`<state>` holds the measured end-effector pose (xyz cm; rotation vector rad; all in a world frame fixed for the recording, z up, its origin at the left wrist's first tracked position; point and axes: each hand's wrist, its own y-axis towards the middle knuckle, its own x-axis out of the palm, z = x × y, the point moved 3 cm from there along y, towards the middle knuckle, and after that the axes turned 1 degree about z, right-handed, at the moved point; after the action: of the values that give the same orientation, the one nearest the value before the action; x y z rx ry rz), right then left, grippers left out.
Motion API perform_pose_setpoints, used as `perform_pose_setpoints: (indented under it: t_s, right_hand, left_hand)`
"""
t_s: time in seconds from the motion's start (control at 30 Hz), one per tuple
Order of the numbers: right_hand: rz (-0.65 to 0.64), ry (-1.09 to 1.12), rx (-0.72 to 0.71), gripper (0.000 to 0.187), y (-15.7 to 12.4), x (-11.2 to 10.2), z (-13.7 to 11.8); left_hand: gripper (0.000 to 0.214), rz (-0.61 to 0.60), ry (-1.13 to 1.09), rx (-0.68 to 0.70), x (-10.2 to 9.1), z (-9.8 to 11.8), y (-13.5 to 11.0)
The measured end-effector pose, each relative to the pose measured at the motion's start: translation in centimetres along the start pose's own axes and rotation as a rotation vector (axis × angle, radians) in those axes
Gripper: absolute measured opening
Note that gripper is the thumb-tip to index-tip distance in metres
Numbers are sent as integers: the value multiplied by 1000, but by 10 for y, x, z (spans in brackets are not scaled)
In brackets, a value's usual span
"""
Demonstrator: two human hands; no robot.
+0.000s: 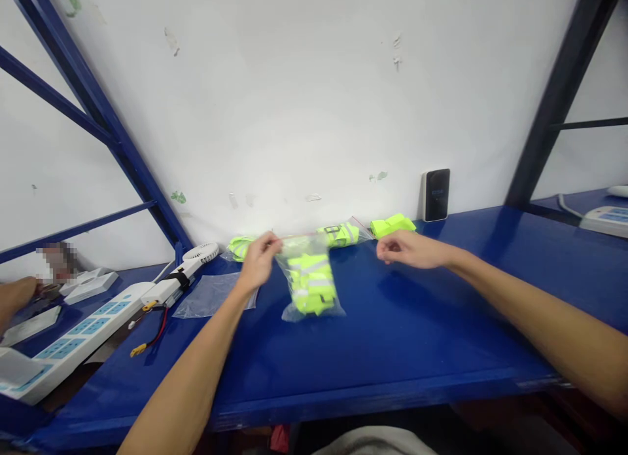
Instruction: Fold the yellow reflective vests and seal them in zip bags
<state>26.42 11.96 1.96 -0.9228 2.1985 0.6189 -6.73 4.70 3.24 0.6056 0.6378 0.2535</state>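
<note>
Clear plastic is wrapping a fluorescent yellow vest [311, 285]. This bag [288, 262] is resting on the blue table [417, 324], left of the black device [436, 194] and nearer us. Our left hand [259, 258] is pinching its top edge with closed fingers. Our right hand [405, 249], just left of the device, is curling shut, holding nothing we can see. With one hand gripping, we judge the slick bag is risking slipping free.

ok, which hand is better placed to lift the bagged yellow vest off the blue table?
Left, probably. The left hand pinches the top edge of the clear bag holding the yellow vest; the right hand sits apart to its right, curled on nothing visible.
</note>
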Motion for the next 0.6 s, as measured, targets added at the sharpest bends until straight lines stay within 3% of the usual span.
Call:
perform_pose_setpoints:
  t_s: [0.03,0.1,0.27,0.4,0.5,0.6]
  right_hand:
    - [59,5,21,34,-2,-6,7]
    - [203,-1,58,37,-5,-15,18]
    - [373,-55,13,39,0,-6,19]
    - [350,-75,-43,50,6,19,3]
    - [288,-1,-97,68,7,35,-14]
    - [137,-20,-166,58,8,48,-28]
  left_hand:
    - [22,114,-26,-2,-12,-4,2]
    - [20,196,-40,7,-28,-9,6]
    - [21,181,-23,45,-25,-5,8]
    - [22,165,-72,80,-6,10,-1]
    - [24,75,-79,137,17,26,-13]
    - [24,-50,-30,186,41,39,-27]
